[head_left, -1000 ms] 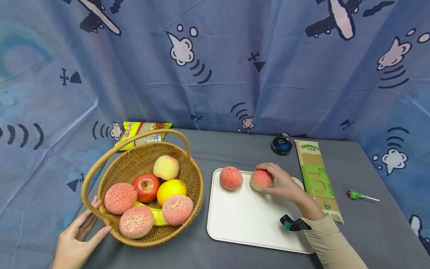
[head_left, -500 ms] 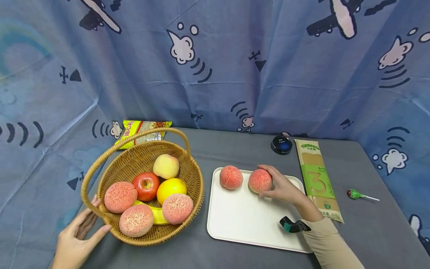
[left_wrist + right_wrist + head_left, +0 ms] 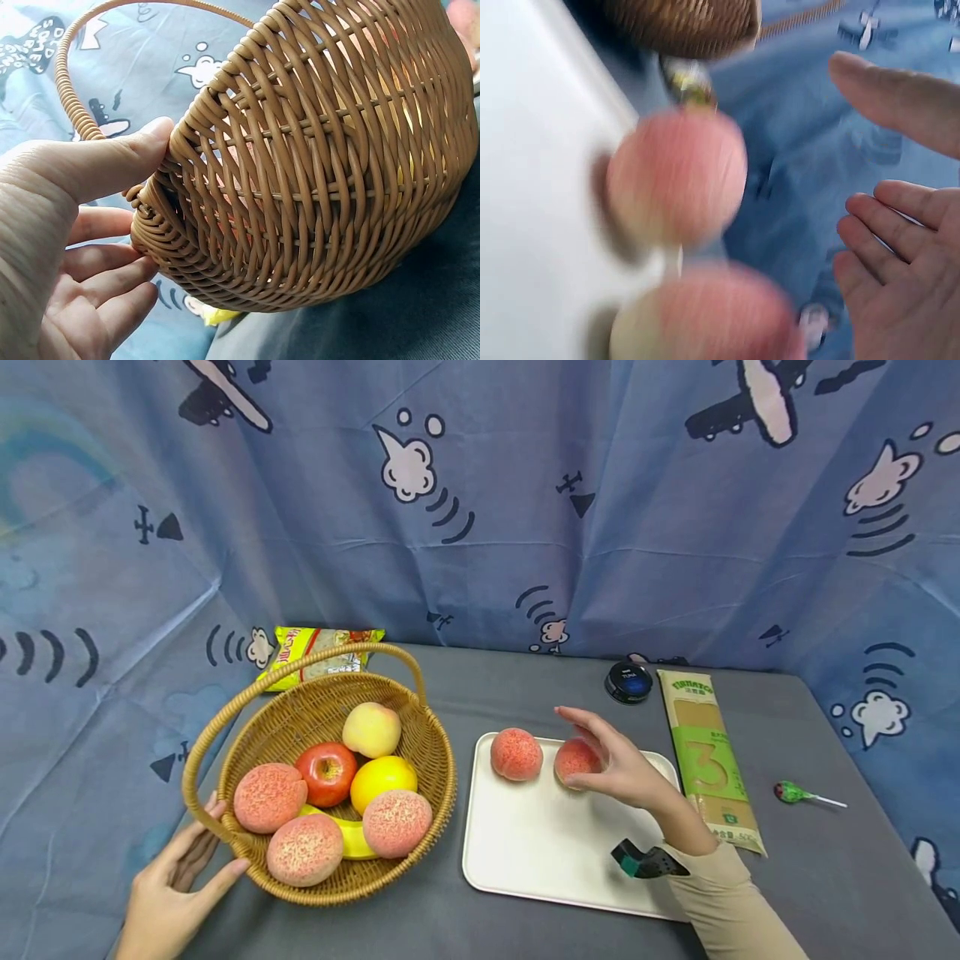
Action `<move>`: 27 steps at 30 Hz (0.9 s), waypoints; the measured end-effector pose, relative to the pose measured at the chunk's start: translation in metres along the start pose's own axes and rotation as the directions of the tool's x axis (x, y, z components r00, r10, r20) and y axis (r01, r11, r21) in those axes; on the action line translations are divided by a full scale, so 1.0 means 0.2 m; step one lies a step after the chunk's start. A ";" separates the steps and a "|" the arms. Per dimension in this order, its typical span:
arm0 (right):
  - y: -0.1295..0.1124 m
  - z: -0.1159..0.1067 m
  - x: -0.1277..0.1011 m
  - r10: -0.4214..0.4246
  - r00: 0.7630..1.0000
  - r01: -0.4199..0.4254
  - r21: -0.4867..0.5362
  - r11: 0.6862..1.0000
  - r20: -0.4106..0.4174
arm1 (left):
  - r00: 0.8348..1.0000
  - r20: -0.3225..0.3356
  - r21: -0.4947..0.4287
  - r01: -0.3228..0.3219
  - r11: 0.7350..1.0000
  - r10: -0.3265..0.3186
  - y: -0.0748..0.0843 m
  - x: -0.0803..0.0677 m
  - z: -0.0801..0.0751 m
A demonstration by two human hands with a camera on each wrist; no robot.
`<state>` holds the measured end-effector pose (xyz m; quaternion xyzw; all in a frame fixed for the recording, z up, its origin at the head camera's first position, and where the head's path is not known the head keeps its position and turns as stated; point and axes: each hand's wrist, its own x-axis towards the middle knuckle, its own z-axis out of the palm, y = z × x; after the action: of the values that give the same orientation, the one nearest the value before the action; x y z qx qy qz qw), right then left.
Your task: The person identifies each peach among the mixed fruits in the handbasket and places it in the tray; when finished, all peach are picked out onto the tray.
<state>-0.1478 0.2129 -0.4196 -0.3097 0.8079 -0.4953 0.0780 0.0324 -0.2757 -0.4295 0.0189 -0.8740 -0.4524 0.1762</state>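
My left hand point(image 3: 168, 881) holds the left rim of a wicker basket point(image 3: 438, 777), thumb point(image 3: 146, 142) on one side of the handle's base and fingers on the other. In the basket lie several red-pink peaches point(image 3: 270, 799), a paler yellowish peach point(image 3: 372, 730), a red apple point(image 3: 327, 774), a lemon point(image 3: 384, 783) and a banana point(image 3: 356, 841). Two more peaches rest at the far side of a white tray point(image 3: 555, 860). Over the right peach point(image 3: 577, 762) hovers my right hand point(image 3: 618, 764), fingers spread and palm bare. The left peach point(image 3: 517, 754) sits beside it.
Behind the basket lies a yellow snack packet point(image 3: 322, 652). A dark tuna tin point(image 3: 628, 682) stands beyond the tray, with a long green pasta pack point(image 3: 712, 760) to its right. Further right lies a lollipop point(image 3: 795, 793). A patterned blue curtain point(image 3: 480, 510) hangs behind the table.
My right hand set the right peach slightly further left on the tray, then let go, its fingers spreading and lifting off. The left hand stayed at the basket.
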 end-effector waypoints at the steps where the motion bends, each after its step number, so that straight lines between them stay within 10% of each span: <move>1: -0.03 0.02 0.02 -0.025 1.000 0.024 0.020 1.000 0.014 | 1.000 0.001 -0.001 0.000 1.000 0.000 0.00 0.00 0.00; 12: -0.35 0.24 0.25 -0.204 0.938 0.186 0.092 0.978 0.281 | 0.998 -0.039 -0.050 -0.051 0.997 0.049 0.00 0.00 0.01; 27: -0.57 0.47 0.60 -0.270 0.674 0.354 0.020 0.935 0.688 | 0.998 -0.033 -0.063 -0.060 0.996 0.058 -0.01 0.00 0.01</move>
<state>-0.1544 0.0380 -0.3482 -0.6067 0.6845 -0.3059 0.2641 0.0322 -0.2760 -0.4325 -0.0053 -0.8565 -0.4742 0.2036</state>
